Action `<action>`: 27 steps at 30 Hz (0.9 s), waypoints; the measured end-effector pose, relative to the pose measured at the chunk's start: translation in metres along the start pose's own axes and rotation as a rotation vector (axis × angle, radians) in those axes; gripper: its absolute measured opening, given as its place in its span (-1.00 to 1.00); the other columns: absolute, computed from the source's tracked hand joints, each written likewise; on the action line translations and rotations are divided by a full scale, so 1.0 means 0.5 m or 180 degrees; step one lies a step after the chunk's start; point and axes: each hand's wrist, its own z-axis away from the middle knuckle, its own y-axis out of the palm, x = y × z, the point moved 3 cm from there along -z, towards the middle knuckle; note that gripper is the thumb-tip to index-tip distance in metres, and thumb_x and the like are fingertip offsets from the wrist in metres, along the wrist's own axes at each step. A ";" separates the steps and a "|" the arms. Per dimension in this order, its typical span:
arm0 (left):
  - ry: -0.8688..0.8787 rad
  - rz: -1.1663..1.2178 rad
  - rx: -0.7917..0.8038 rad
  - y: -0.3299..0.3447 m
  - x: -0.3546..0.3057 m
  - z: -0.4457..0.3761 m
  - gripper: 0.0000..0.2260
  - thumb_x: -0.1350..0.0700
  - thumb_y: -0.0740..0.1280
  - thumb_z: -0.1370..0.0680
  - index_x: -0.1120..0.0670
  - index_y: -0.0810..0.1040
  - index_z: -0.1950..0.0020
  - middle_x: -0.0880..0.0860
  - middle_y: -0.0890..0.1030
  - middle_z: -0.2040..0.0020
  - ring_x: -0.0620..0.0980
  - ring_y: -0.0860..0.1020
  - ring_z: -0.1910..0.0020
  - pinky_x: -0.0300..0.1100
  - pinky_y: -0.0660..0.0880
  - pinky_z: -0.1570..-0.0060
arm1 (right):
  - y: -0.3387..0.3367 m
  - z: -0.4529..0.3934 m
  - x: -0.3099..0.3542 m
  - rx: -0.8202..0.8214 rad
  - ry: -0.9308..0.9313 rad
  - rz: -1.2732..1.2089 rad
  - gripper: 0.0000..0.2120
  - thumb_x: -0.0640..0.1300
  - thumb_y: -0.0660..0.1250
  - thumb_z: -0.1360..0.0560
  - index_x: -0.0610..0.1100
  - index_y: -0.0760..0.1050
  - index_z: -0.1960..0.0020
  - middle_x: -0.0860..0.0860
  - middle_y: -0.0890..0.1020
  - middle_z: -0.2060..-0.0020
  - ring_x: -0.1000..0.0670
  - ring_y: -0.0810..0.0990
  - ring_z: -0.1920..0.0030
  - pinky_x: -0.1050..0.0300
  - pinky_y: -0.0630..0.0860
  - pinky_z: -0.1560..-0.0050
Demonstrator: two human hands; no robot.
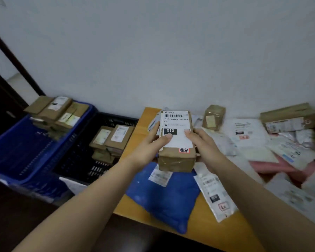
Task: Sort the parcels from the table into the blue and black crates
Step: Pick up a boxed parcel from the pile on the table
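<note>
A brown cardboard parcel (177,157) with a white shipping label reading 010 is held up above the wooden table (135,210). My left hand (151,148) grips its left side with the thumb on the label. My right hand (202,144) grips its right side, thumb on top. To the left stand a blue crate (16,148) holding several brown boxes at its far end, and a black crate (76,160) holding several brown boxes.
A blue plastic mailer (164,197) lies under the held parcel. A white mailer (213,193) lies beside it. More white and pink bags (273,160) and brown boxes (287,117) cover the right of the table. A white wall stands behind.
</note>
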 end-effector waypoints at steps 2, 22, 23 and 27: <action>-0.0106 -0.0035 -0.0029 -0.109 0.026 0.040 -0.52 -0.01 0.27 -0.62 -0.28 0.21 -0.49 -0.17 0.60 -0.24 -0.13 0.61 -0.13 -0.17 0.59 0.09 | 0.122 -0.013 -0.023 0.0114 0.0101 -0.0006 -0.74 0.10 0.32 -0.54 0.00 0.47 -0.16 -0.01 0.71 0.12 0.01 0.69 0.22 0.05 0.59 0.33; -0.1098 0.0413 -0.0658 -0.657 0.255 0.089 -0.56 -0.06 0.34 -0.57 -0.33 0.29 -0.40 -0.14 0.65 -0.12 -0.08 0.67 0.00 -0.07 0.63 0.10 | 0.691 -0.184 -0.197 0.0414 0.1101 0.0100 -0.63 0.17 0.30 -0.54 -0.01 0.47 -0.25 0.02 0.68 -0.02 -0.04 0.67 0.00 -0.10 0.64 0.01; -0.1156 0.0425 -0.0672 -0.672 0.261 0.076 -0.57 -0.07 0.34 -0.56 -0.32 0.30 -0.38 -0.12 0.65 -0.11 -0.07 0.67 0.01 -0.03 0.64 0.07 | 0.701 -0.202 -0.205 0.0410 0.1131 0.0135 -0.63 0.18 0.30 -0.54 0.00 0.46 -0.25 0.03 0.67 -0.03 -0.04 0.66 -0.02 -0.15 0.62 -0.03; -0.1427 0.0436 -0.0821 -0.743 0.293 0.005 -0.57 -0.10 0.37 -0.53 -0.13 0.37 -0.36 -0.06 0.65 -0.10 -0.06 0.67 0.02 -0.05 0.63 0.09 | 0.748 -0.293 -0.226 0.0422 0.1361 -0.0029 -0.59 0.16 0.31 -0.54 0.00 0.44 -0.30 0.04 0.67 -0.05 -0.03 0.66 -0.03 -0.12 0.62 -0.02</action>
